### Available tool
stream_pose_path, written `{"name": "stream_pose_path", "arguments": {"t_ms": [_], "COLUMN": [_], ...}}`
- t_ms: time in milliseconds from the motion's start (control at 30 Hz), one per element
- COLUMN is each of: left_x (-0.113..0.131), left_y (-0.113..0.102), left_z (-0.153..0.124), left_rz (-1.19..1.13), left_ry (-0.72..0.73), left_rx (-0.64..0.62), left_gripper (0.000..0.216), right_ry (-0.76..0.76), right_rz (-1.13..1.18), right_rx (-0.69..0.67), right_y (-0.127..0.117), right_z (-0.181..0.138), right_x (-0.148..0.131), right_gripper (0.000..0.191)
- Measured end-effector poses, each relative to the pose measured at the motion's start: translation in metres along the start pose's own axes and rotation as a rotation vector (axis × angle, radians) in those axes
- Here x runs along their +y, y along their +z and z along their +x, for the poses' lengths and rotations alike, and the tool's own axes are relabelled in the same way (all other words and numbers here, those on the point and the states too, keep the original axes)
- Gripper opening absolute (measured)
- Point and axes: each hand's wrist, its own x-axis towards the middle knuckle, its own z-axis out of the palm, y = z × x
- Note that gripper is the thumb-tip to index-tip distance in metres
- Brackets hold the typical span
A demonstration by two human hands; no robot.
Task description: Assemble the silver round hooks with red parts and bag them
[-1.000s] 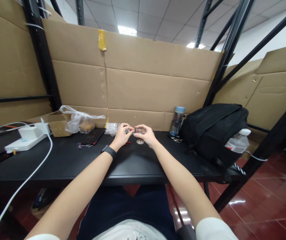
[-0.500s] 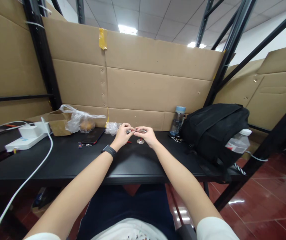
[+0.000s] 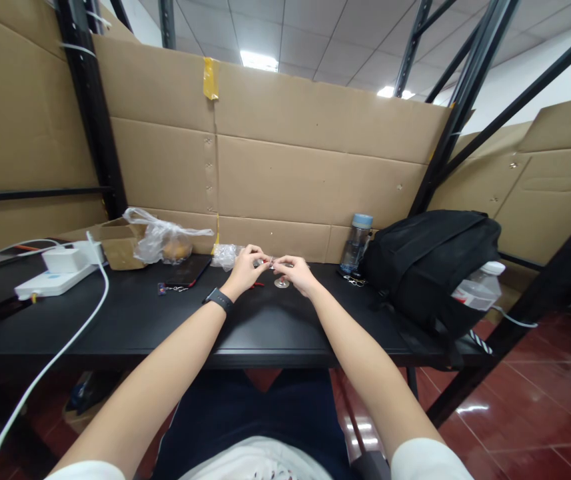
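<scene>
Two hands are working close to the back edge of the black tabletop (image 3: 275,333), near the middle of its length. The left hand (image 3: 246,270) has thumb and forefinger pressed together, and the right hand (image 3: 295,275) is doing the same; between them their fingertips pinch one small thing (image 3: 272,262). It is held a little above the tabletop, mostly covered by the fingers, and so I cannot tell what it is. One dark watch (image 3: 219,300) is on the left wrist.

Under the right hand stands one clear round base (image 3: 281,283); what rises from it is hidden. Near the left hand lies one thin red piece (image 3: 258,285). Just beyond the same hand, at the back edge, is one clear plastic packet (image 3: 225,257).

Toward the left end of the tabletop I count one phone-like flat object (image 3: 191,270) with one chain charm (image 3: 172,289), one tied plastic bag (image 3: 154,241), one cardboard box (image 3: 121,250) and one white power strip (image 3: 50,285). Toward the right end there are two bottles: one with a blue lid (image 3: 356,248), upright near the back edge, and one with a white cap (image 3: 482,287), tilted in the side of the single black backpack (image 3: 425,267), which fills the right back corner.
</scene>
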Motion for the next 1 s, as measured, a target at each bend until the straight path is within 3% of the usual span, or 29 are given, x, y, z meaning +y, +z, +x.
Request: {"name": "stream_pose_path", "arguments": {"t_ms": [267, 600, 833, 1000], "left_x": [0.0048, 0.0015, 0.0072, 0.0082], "left_y": [-0.0016, -0.0012, -0.0009, -0.0041], "left_z": [-0.0010, -0.0006, 0.0005, 0.0003], "left_rz": [0.025, -0.023, -0.064, -0.090], "left_ry": [0.008, 0.066, -0.006, 0.001], "left_rx": [-0.048, -0.051, -0.068, -0.202], "left_gripper": [0.009, 0.009, 0.024, 0.030], "right_ry": [-0.048, -0.023, -0.052, -0.043], "right_rz": [-0.165, -0.053, -0.166, -0.154], "right_rx": [0.037, -0.042, -0.012, -0.041], "right_y": [-0.0015, -0.0080, -0.0073, -0.0089], "right_z": [0.0057, 0.0062, 0.0044, 0.0036], "right_x": [0.0054, 0.0094, 0.0035, 0.0027], "right_gripper": [0.015, 0.019, 0.016, 0.015]}}
